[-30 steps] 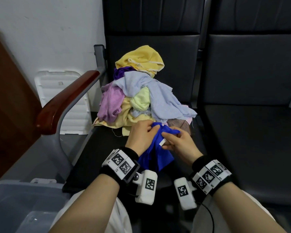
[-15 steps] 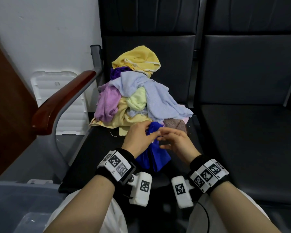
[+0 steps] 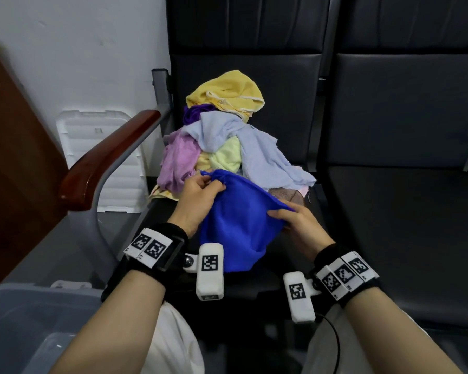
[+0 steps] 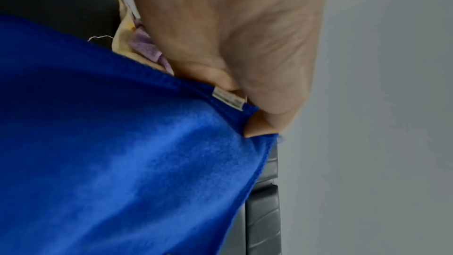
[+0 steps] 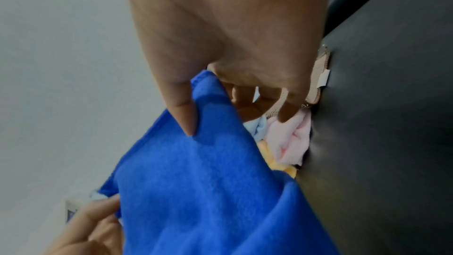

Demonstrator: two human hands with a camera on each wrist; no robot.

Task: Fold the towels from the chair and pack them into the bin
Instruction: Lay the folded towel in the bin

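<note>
A royal-blue towel (image 3: 238, 225) hangs spread between my two hands over the front of the black chair seat (image 3: 152, 222). My left hand (image 3: 200, 195) pinches its upper left corner, by a small white label (image 4: 229, 100). My right hand (image 3: 292, 220) pinches the upper right edge between thumb and fingers (image 5: 186, 119). Behind it sits a heap of towels (image 3: 227, 147): yellow on top, then purple, pale blue, lilac and light green. The grey plastic bin (image 3: 25, 319) stands at the lower left.
A wooden armrest (image 3: 106, 155) on a grey metal frame borders the chair's left side. A second black seat (image 3: 403, 225) lies to the right. A white plastic lid (image 3: 97, 147) leans on the wall, and a brown wooden panel (image 3: 11, 157) stands at far left.
My hands have moved apart, drawing the bunched blue towel open. The left hand went up and left with one corner; the right hand went right with the other edge.
</note>
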